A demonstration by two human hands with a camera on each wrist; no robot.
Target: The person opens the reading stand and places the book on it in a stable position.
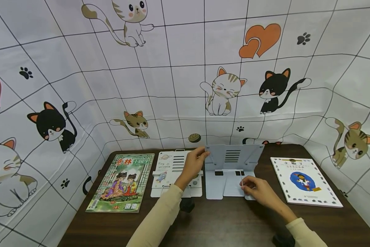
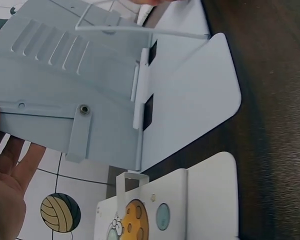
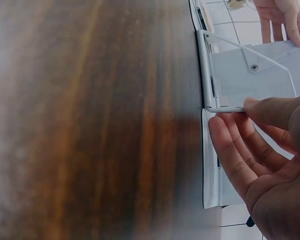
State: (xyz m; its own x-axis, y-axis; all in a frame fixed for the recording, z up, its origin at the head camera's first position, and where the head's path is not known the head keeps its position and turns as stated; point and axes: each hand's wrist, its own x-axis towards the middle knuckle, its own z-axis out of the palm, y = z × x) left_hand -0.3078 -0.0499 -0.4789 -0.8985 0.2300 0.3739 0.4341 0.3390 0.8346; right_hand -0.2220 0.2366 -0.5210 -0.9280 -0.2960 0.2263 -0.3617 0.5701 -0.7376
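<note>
A pale grey book stand (image 1: 231, 156) stands unfolded in the middle of the table, its slotted back panel raised from a flat base (image 1: 214, 192). My left hand (image 1: 193, 163) pinches the panel's upper left edge, thumb on one face and fingers behind it, as the left wrist view (image 2: 10, 185) shows. At the base's front right, my right hand (image 1: 259, 190) pinches a thin white wire frame (image 3: 224, 109) between thumb and fingertips. That wire stands raised off the base in the left wrist view. A hinged metal strut (image 2: 80, 130) lies against the panel's left side.
Close to the left of the grey stand lies a white "Tiny Universe" book stand (image 1: 163, 171) with cartoon prints. An illustrated magazine (image 1: 123, 185) is at the far left, a white book (image 1: 305, 181) at the right. Cat-printed cloth (image 1: 185, 82) hangs behind the dark table (image 1: 215, 223).
</note>
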